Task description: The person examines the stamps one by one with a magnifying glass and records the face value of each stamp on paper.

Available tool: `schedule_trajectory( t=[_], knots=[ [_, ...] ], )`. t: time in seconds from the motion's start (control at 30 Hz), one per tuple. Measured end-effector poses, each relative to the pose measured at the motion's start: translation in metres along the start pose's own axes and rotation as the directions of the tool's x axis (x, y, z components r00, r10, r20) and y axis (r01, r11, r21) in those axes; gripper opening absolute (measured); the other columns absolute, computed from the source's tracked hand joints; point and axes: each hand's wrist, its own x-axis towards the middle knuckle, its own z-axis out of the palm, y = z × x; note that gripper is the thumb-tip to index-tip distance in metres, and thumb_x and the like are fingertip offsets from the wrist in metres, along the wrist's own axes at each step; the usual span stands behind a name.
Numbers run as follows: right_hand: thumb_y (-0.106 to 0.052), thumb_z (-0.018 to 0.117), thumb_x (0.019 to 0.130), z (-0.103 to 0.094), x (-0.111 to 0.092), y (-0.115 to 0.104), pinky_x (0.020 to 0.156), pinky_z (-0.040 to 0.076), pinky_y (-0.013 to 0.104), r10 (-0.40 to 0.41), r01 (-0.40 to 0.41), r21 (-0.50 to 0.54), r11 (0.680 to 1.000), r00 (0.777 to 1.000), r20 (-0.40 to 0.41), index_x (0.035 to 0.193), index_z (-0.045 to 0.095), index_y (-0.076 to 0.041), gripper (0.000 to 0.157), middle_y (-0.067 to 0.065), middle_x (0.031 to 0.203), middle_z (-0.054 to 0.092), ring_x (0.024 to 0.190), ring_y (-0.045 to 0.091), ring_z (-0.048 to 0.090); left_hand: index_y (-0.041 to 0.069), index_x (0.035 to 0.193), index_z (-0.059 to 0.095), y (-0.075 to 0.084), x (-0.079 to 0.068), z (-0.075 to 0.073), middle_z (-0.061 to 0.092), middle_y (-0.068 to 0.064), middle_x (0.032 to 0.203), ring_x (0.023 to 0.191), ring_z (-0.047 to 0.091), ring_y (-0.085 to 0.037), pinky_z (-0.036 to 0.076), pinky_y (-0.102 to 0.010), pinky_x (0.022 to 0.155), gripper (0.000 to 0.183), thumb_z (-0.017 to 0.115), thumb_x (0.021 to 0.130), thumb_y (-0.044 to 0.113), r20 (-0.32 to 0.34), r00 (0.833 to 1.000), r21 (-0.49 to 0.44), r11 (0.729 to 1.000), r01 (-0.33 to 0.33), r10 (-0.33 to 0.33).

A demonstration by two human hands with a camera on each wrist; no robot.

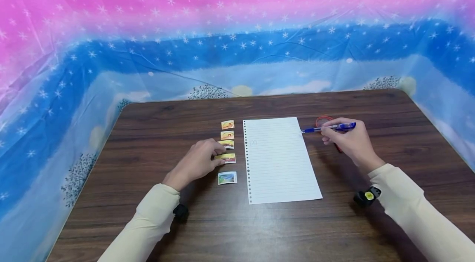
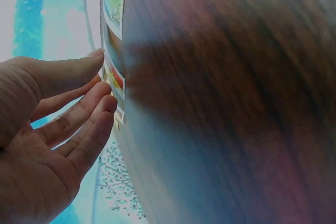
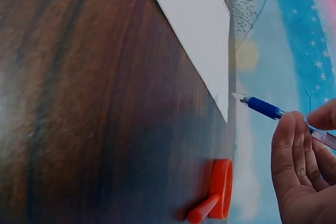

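Observation:
Several small stamps form a column on the table. At the lower end is a blue-green stamp; above it are yellow-and-red ones, including one stamp by the thumb of my left hand. That hand's fingers are slightly bent and spread, their tips at the yellow-and-red stamps; the left wrist view hides the exact contact. My right hand holds a blue pen between thumb and fingers, tip over the right edge of the lined sheet. Faint writing, seemingly "120", marks the sheet's upper left.
A red ring with a handle, like a magnifying glass, lies on the wooden table beneath my right hand, which partly hides it in the head view. Behind the table hangs a pink and blue snowflake cloth.

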Motion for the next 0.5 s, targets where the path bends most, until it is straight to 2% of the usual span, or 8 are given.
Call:
schedule_trajectory(
  t=[0.17, 0.4, 0.5],
  knots=[
    [-0.010, 0.073, 0.094, -0.006, -0.002, 0.006, 0.073, 0.060, 0.028, -0.007, 0.008, 0.050, 0.999, 1.000, -0.015, 0.111, 0.066, 0.015, 0.031, 0.017, 0.088, 0.075, 0.073, 0.025, 0.075, 0.004, 0.117, 0.075, -0.002, 0.001, 0.000, 0.071, -0.008, 0.109, 0.098, 0.067, -0.021, 0.057, -0.039, 0.083, 0.026, 0.076, 0.092, 0.009, 0.001, 1.000, 0.000, 1.000, 0.006, -0.006],
    [-0.016, 0.075, 0.094, -0.009, -0.004, 0.012, 0.058, 0.057, 0.027, -0.031, 0.028, -0.044, 0.999, 0.996, -0.079, 0.109, 0.069, 0.009, 0.029, 0.011, 0.082, 0.074, 0.067, 0.018, 0.073, 0.003, 0.112, 0.077, -0.003, 0.004, 0.000, 0.072, -0.007, 0.104, 0.094, 0.068, -0.019, 0.057, -0.038, 0.081, 0.022, 0.077, 0.091, 0.010, 0.011, 1.000, 0.007, 1.000, 0.006, -0.006],
    [-0.015, 0.074, 0.094, -0.009, -0.005, 0.014, 0.062, 0.059, 0.027, -0.035, 0.031, -0.047, 0.998, 0.995, -0.091, 0.110, 0.068, 0.010, 0.030, 0.009, 0.086, 0.073, 0.067, 0.017, 0.073, 0.004, 0.110, 0.077, -0.003, 0.005, 0.000, 0.072, -0.007, 0.103, 0.093, 0.068, -0.018, 0.057, -0.038, 0.082, 0.021, 0.078, 0.091, 0.010, 0.020, 1.000, 0.009, 1.000, 0.008, -0.008]
  ],
)
